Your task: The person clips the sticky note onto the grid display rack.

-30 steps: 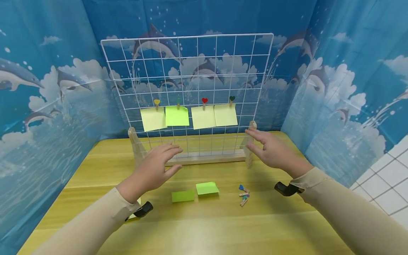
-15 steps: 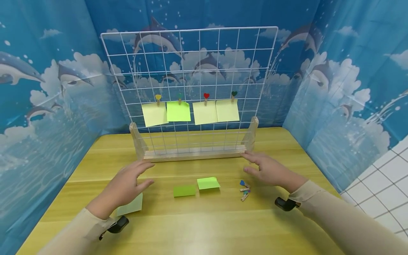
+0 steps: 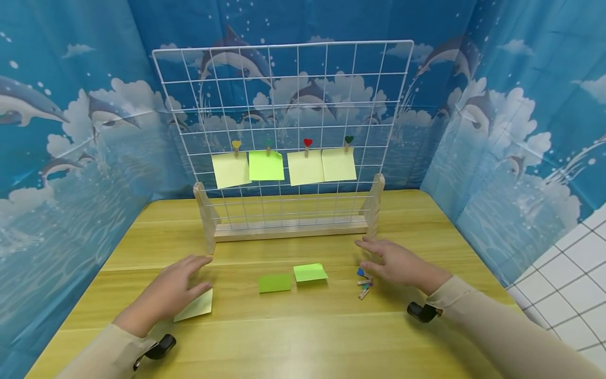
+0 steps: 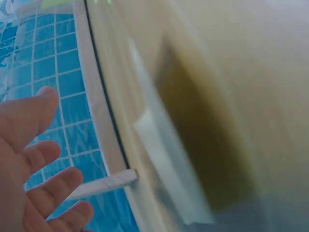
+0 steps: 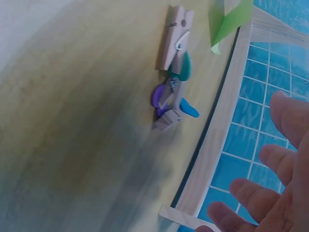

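My left hand hovers with relaxed fingers over a pale yellow sticky note at the table's left; part of that note is hidden under the hand. In the left wrist view the note stands partly raised off the wood, apart from the fingers. My right hand, also with loose fingers and nothing in it, is just above and right of a small heap of wooden clothespins. Blue, teal and purple ornaments show on these clothespins in the right wrist view. Between the hands lie two green sticky notes, a darker one and a brighter one.
Behind stands a white wire grid in a wooden base. Several notes hang on it in a row, such as a bright green note, under heart-topped clothespins. A blue dolphin curtain encloses the table.
My left hand has moved left and down from near the grid's base to the pale note. The right hand has lowered toward the clothespins. The head view has shifted slightly.
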The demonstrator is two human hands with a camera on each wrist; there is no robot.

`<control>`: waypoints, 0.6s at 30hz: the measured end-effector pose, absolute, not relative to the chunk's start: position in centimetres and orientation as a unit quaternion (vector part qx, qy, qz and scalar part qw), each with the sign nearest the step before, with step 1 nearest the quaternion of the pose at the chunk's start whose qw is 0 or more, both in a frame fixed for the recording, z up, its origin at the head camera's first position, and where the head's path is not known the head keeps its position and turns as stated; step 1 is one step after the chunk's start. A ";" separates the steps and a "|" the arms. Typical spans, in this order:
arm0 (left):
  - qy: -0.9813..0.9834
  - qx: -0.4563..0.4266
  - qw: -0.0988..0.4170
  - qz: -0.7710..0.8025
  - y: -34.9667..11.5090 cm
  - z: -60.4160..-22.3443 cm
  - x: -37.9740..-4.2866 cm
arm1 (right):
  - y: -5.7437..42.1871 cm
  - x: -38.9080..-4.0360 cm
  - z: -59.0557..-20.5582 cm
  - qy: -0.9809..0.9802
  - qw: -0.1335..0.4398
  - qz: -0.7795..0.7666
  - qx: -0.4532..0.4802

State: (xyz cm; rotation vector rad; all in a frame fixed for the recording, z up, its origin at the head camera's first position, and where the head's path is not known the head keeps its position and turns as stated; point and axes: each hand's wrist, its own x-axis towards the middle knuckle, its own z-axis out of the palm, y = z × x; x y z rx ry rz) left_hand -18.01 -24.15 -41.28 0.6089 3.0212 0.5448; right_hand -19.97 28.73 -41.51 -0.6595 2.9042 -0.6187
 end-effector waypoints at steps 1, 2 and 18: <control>0.966 0.192 0.008 0.173 -24.3 -41.5 -18.0 | 28.7 -20.0 -41.6 0.954 0.051 -0.203 -0.217; 0.967 0.188 0.010 0.173 -24.5 -41.8 -18.0 | 28.7 -20.0 -41.7 0.954 0.053 -0.201 -0.217; 0.965 0.175 0.063 0.182 -27.2 -44.4 -17.5 | 28.5 -19.7 -42.2 0.956 0.065 -0.181 -0.223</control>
